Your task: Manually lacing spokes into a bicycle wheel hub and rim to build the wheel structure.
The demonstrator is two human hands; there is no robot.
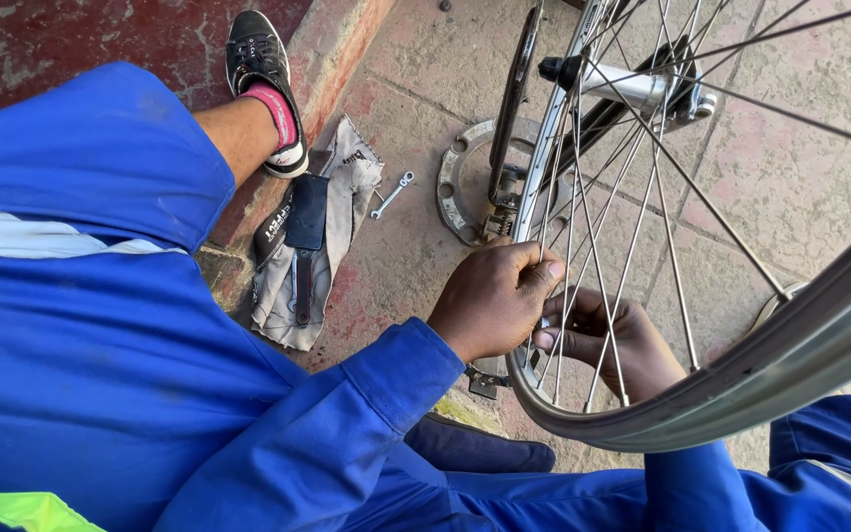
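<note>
Cloth [347,212] on paving at left, black flat tool [304,232] with white lettering lying on it, small spanner [391,194] just beside, left hand [492,300] pinching spokes [583,246] near wheel rim [632,419], right hand [608,340] curled round spokes behind them (grip partly hidden).

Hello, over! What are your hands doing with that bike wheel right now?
Left hand pinching a spoke at the wheel rim. Right hand behind the spokes, fingers curled. Small wrench lying unused beside the rag.
</note>
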